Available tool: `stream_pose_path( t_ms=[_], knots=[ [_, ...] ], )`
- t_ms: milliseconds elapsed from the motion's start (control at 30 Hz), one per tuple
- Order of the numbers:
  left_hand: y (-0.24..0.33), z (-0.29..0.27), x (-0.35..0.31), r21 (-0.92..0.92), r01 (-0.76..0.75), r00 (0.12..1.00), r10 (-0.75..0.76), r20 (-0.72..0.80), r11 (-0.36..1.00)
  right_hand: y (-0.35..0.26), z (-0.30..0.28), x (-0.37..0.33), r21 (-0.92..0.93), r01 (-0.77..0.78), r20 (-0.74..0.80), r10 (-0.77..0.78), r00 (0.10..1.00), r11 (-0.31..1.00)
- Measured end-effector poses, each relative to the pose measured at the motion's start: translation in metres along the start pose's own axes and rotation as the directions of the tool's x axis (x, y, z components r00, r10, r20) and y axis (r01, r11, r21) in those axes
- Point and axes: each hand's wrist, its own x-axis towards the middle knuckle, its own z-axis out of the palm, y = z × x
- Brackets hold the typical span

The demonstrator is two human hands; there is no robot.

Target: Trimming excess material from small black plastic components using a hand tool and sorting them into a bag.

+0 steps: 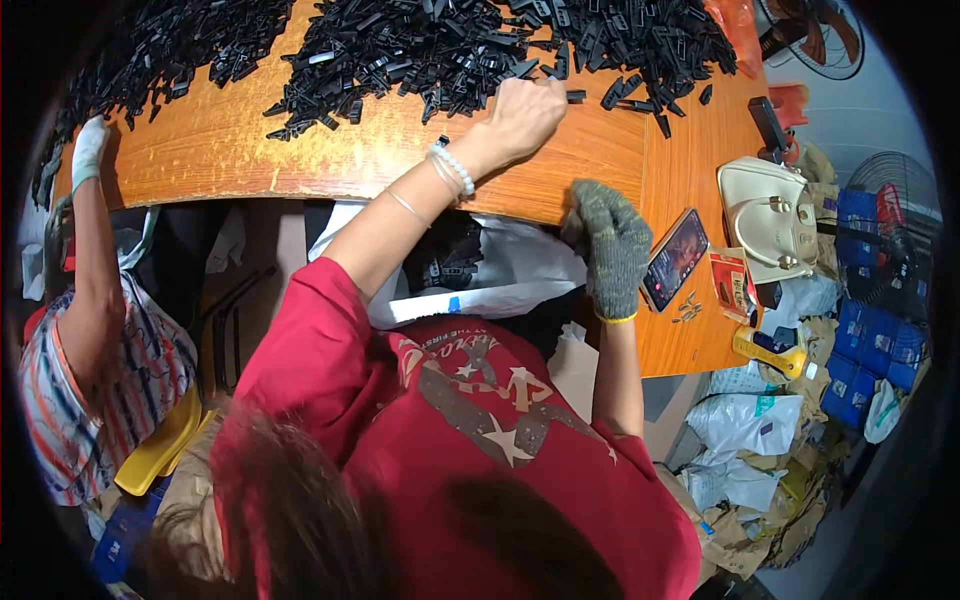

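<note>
My left hand, bare with a beaded bracelet at the wrist, reaches across to the near edge of a large heap of small black plastic parts. Its fingers are curled, and the fingertips are hidden among the parts, so what they hold cannot be made out. Over the table's front edge is my right hand in a grey knitted glove, its fingers bent together and their tips partly hidden. Below the edge, between my arms, an open white bag contains more black parts.
A phone lies right of the glove, near a red packet and a cream handbag. More black parts cover the far left, where a co-worker's gloved hand reaches in. A yellow-handled tool lies by the right edge.
</note>
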Motion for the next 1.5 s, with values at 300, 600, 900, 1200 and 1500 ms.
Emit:
stream_pose_path(
  t_ms=[300,600,900,1200,1500],
  knots=[
    [0.017,-0.017,-0.021,-0.482,0.005,1.000,0.009,0.027,0.876,0.020,0.002,0.059,-0.854,0.392,0.164,-0.536,0.828,0.343],
    [-0.005,-0.007,0.020,-0.060,-0.014,1.000,0.014,0.009,0.998,0.023,0.000,0.042,-0.568,0.270,-0.134,-0.411,0.902,0.777],
    [0.017,-0.054,-0.061,-0.641,0.417,0.904,-0.223,0.363,0.645,0.013,-0.022,0.028,-0.523,0.523,0.202,-0.498,0.843,0.673],
    [0.017,-0.045,-0.075,-0.632,0.271,0.962,-0.181,0.204,0.726,0.004,-0.015,0.041,-0.741,0.636,0.508,-0.440,0.741,0.214],
    [0.017,-0.044,-0.077,-0.649,0.257,0.966,-0.174,0.190,0.717,-0.026,0.006,0.061,-0.832,0.528,0.512,-0.130,0.849,0.169]
  ],
)
